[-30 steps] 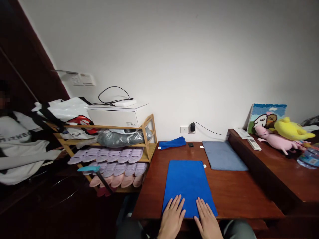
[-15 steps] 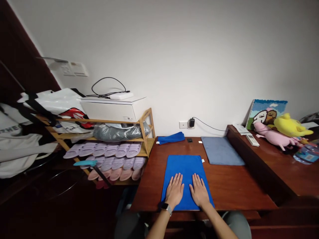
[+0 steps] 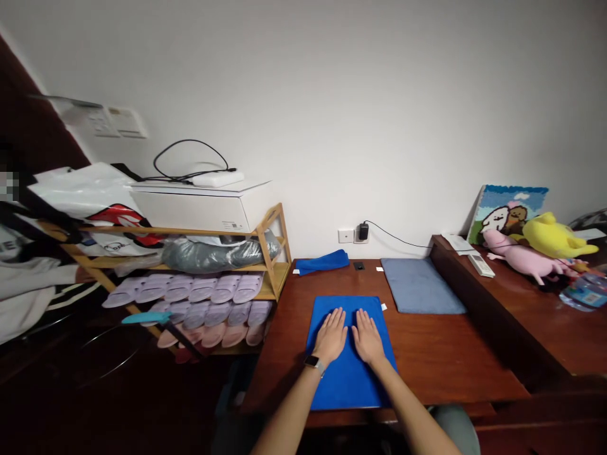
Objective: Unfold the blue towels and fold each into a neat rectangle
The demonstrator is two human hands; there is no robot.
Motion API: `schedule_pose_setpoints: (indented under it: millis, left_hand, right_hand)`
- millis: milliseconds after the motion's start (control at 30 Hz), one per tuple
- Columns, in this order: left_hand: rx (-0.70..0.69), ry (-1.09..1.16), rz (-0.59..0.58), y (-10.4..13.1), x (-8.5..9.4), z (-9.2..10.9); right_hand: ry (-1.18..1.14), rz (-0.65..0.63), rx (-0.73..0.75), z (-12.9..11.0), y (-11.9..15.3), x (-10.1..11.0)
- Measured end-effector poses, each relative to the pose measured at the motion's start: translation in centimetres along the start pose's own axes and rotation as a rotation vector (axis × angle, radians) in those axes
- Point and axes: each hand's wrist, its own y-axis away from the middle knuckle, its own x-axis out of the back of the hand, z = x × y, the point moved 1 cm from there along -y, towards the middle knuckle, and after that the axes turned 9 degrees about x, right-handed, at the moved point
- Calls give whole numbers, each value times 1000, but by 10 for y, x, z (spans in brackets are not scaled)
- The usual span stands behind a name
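A blue cloth [image 3: 351, 385] lies spread on the brown wooden table [image 3: 441, 360], its near end at the table's front edge. My left hand [image 3: 331, 335] rests flat on the cloth's left half, fingers stretched forward, with a watch on the wrist. On the right half, my right hand [image 3: 367, 336] lies flat too, palm down and thumb apart. Neither hand grips anything. A small white tag [image 3: 384, 307] sticks out at the cloth's far right side. Behind it, a folded blue cloth [image 3: 323, 262] lies near the wall.
A grey-blue mat [image 3: 422, 285] lies at the table's back right. Left stands a wooden rack [image 3: 277, 278] with several slippers and a white box [image 3: 190, 208]. A raised ledge at right bears a remote [image 3: 482, 265], plush toys [image 3: 526, 256] and a plastic bottle [image 3: 585, 292]. A charger [image 3: 363, 230] is plugged in.
Both hands have slid forward over the cloth, toward its far end, and come closer together. The view has shifted slightly to the right. At far left, a person has come partly into view.
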Motion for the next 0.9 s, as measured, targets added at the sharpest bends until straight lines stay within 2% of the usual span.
schedule_pose_setpoints:
  millis: [100, 200, 300, 400, 500, 567, 667, 800, 900]
  left_hand:
    - [126, -13, -18, -8, -18, -3]
    - [266, -44, 18, -1, -34, -28]
    - [264, -51, 70, -7, -32, -43]
    - [145, -27, 63, -34, -25, -33]
    - [62, -9, -26, -60, -29, -18]
    - [86, -9, -46, -67, -37, -17]
    - [196, -23, -14, -65, -45, -33]
    - [273, -28, -23, -63, -34, -59]
    - [296, -24, -26, -60, -18, -62]
  right_hand:
    - [6, -63, 14, 5, -10, -10]
    - [23, -61, -55, 40, -4, -12]
    - [29, -5, -138, 67, -4, -5]
    - [21, 92, -85, 57, -25, 0]
    - [-2, 37, -6, 30, -54, -9]
    - [-3, -26, -14, 22, -67, -18]
    - [19, -48, -85, 37, -71, -21]
    - [35, -70, -240, 79, -63, -2]
    - [7, -97, -283, 91, -58, 13]
